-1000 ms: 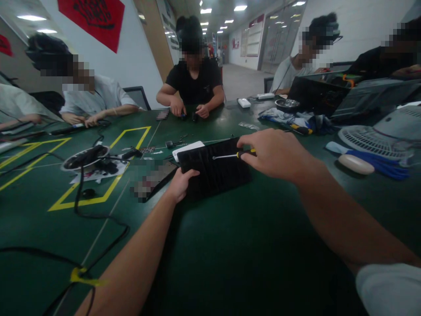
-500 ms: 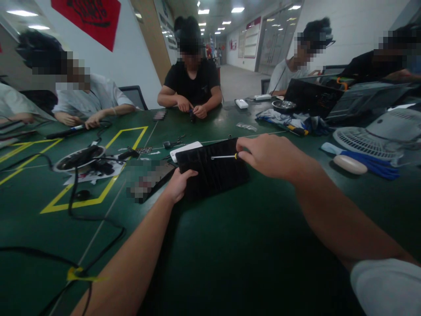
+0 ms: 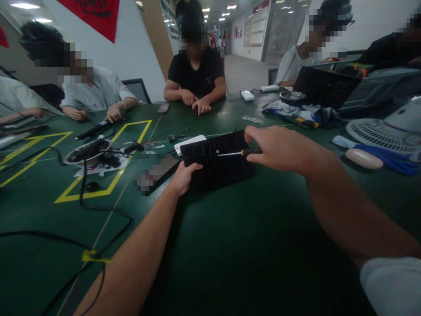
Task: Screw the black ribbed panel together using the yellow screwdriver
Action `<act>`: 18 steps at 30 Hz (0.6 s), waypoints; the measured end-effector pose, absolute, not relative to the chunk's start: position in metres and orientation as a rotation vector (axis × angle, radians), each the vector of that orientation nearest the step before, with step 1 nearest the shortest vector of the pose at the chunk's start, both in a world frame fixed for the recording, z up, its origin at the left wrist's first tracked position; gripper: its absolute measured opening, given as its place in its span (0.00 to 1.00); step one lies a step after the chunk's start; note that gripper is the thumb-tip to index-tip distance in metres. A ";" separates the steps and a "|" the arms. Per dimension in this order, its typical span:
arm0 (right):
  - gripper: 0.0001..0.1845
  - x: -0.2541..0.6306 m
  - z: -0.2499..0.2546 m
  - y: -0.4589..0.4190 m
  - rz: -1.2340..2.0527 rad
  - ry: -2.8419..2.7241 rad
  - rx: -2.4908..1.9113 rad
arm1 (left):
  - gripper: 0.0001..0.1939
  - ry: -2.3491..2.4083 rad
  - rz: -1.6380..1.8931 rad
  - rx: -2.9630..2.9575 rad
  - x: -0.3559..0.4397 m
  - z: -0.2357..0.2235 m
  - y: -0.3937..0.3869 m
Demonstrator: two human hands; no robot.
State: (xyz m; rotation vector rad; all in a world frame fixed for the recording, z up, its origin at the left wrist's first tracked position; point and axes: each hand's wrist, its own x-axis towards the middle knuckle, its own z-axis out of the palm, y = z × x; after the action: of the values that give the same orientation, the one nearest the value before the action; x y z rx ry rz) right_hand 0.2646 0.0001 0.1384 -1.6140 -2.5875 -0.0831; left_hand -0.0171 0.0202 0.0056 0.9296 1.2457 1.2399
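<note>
screwdriver point(image 3: 235, 153): 1 | black panel point(image 3: 217, 169): 1 | fan point(image 3: 384, 131): 1 | co-workers: 5

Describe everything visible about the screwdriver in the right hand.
The screwdriver is small and slim, with a thin bright metal shaft and a black handle bearing a yellow band. It lies nearly level, tip pointing left, over the flat black panel on the green table. The right hand grips its handle; whether the tip touches the panel is unclear.
</note>
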 end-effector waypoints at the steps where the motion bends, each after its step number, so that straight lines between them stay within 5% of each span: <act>1: 0.19 0.266 0.140 0.000 -0.071 -2.598 -1.604 | 0.20 1.245 1.242 0.930 -0.017 0.006 0.021; 6: 0.13 0.271 0.154 -0.008 -0.060 -2.578 -1.487 | 0.22 1.272 1.244 0.923 -0.019 0.005 0.022; 13: 0.22 0.277 0.153 -0.002 -0.173 -2.412 -1.618 | 0.21 1.288 1.225 0.912 -0.021 0.004 0.018; 18: 0.20 0.282 0.150 0.001 -0.055 -2.464 -1.526 | 0.21 1.278 1.236 0.946 -0.022 0.002 0.018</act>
State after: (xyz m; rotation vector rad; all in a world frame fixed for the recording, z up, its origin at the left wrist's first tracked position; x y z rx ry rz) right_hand 0.2817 0.0010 0.1502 -1.5262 -2.4645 -0.0549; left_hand -0.0222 0.0184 0.0022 0.9457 1.2778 1.2357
